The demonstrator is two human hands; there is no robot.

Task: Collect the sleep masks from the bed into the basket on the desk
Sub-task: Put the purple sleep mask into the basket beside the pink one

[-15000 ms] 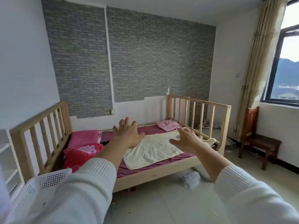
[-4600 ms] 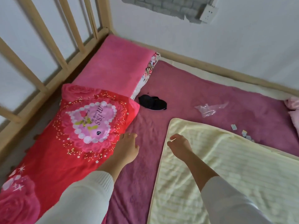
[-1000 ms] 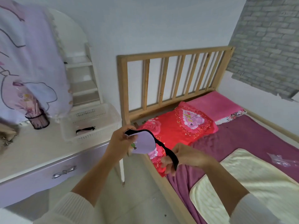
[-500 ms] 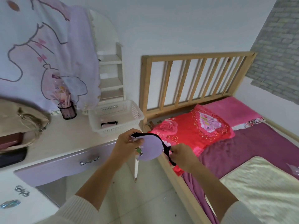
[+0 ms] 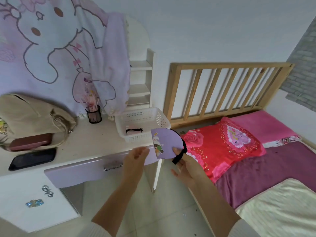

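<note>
Your right hand (image 5: pixel 185 165) pinches the lilac sleep mask (image 5: pixel 166 142) by its lower edge, thumb on the printed face, with the black strap (image 5: pixel 179 155) looped down over your fingers. The mask looks folded in half, likely so it goes in compact. Your left hand (image 5: pixel 136 157) holds nothing: fingers loosely spread, just beside the mask's left edge, not visibly touching it.

The mask hangs in the air just in front of the white basket (image 5: pixel 163 119), near the desk (image 5: pixel 82 144) corner closest to the bed (image 5: pixel 266 161). The basket sits at that corner, probably to keep the carry short. One mask (image 5: pixel 134 131), pale with a black strap, lies on the basket floor.

Judgement: transfer step, close to release. Next move needs a short reach forward over the near rim, then let go. Risk: the dangling strap may snag on your fingers or the rim.
</note>
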